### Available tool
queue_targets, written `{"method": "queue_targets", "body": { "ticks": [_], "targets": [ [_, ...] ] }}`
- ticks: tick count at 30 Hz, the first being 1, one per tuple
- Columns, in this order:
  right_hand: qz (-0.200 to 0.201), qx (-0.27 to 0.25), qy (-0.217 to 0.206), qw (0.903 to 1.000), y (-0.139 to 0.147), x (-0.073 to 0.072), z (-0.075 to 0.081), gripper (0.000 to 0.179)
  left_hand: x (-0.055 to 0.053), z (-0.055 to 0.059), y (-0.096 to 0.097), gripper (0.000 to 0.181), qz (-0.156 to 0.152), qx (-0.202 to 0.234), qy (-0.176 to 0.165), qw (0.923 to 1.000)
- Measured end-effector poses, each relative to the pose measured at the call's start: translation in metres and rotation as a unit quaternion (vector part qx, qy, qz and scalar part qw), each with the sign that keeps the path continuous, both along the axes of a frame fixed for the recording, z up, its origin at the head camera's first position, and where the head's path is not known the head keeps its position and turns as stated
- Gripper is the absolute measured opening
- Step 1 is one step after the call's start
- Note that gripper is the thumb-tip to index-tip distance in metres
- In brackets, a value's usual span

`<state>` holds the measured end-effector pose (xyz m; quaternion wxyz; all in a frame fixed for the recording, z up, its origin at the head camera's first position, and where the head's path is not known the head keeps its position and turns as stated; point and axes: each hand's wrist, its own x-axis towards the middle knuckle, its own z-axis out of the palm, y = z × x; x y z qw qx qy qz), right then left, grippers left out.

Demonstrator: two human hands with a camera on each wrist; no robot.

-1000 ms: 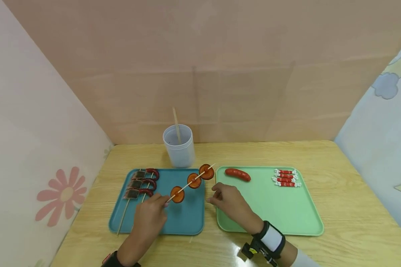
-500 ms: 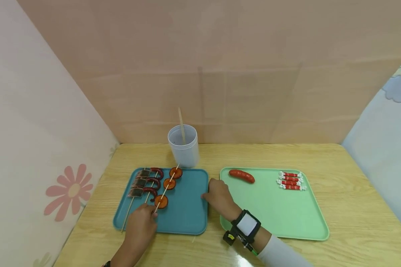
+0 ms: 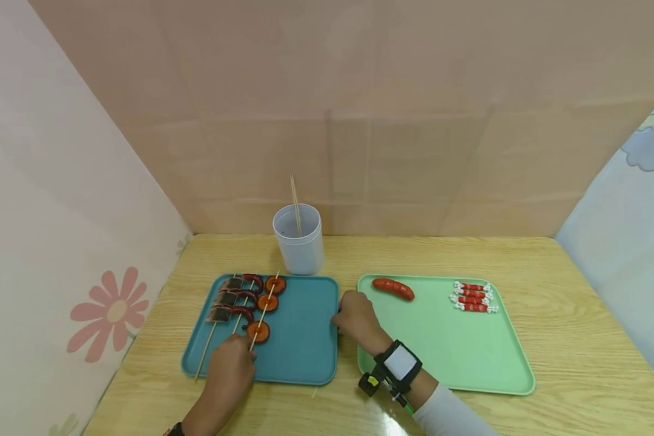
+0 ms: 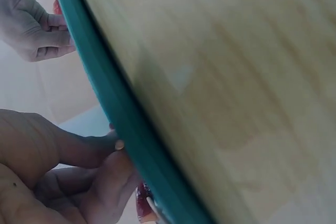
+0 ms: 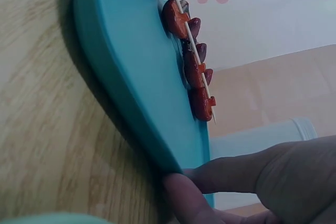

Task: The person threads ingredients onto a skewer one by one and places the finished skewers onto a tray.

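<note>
Skewer (image 3: 263, 311) end hidden under left hand (image 3: 230, 374), wrist views blurred

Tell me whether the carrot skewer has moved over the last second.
Yes. The skewer swung left across the blue tray, from its right edge to beside the other skewers.

Two trays set side by side on table (image 3: 550, 339): left tray (image 3: 300, 357), right tray (image 3: 441, 357). Cup (image 3: 300, 239) placed behind left tray, stick (image 3: 295, 203) stood in it. Three skewers (image 3: 234, 300) laid along left tray's left side. Sausage (image 3: 393, 288) and wrapped sticks (image 3: 473, 296) laid at right tray's far edge, well apart.
</note>
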<state>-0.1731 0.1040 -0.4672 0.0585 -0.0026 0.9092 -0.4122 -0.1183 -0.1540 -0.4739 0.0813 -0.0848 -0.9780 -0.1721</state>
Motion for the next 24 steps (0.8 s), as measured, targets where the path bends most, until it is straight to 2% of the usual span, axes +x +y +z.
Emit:
{"method": "queue_targets", "body": {
  "ticks": [4, 10, 12, 14, 17, 19, 21, 24],
  "targets": [
    [0.003, 0.002, 0.006, 1.0, 0.001, -0.001, 0.001, 0.045, -0.002, 0.004, 0.001, 0.017, -0.001, -0.009, -0.022, 0.9997],
    [0.02, 0.028, 0.014, 0.9993, 0.001, -0.001, 0.005, 0.044, -0.005, 0.021, 0.003, 0.02, 0.006, -0.022, -0.099, 0.9948],
    [0.022, 0.049, 0.024, 0.9983, 0.0, -0.005, 0.012, 0.041, -0.008, 0.028, 0.003, 0.024, 0.008, -0.034, -0.092, 0.9951],
    [0.016, 0.063, 0.051, 0.9966, -0.001, -0.012, 0.026, 0.031, -0.014, 0.036, 0.005, 0.025, 0.004, -0.032, -0.055, 0.998],
    [-0.001, 0.08, 0.127, 0.9887, -0.002, -0.03, 0.056, 0.018, -0.03, 0.051, 0.011, 0.032, -0.008, 0.006, 0.003, 0.9999],
    [-0.006, 0.079, 0.179, 0.9807, -0.005, -0.045, 0.077, 0.013, -0.045, 0.061, 0.016, 0.047, -0.018, 0.054, 0.008, 0.9983],
    [-0.002, 0.08, 0.216, 0.9732, -0.008, -0.062, 0.097, 0.014, -0.064, 0.07, 0.023, 0.061, -0.016, 0.111, -0.013, 0.9936],
    [0.017, 0.073, 0.226, 0.9712, -0.017, -0.087, 0.118, 0.018, -0.093, 0.078, 0.034, 0.08, -0.007, 0.201, -0.048, 0.9784]
  ]
}}
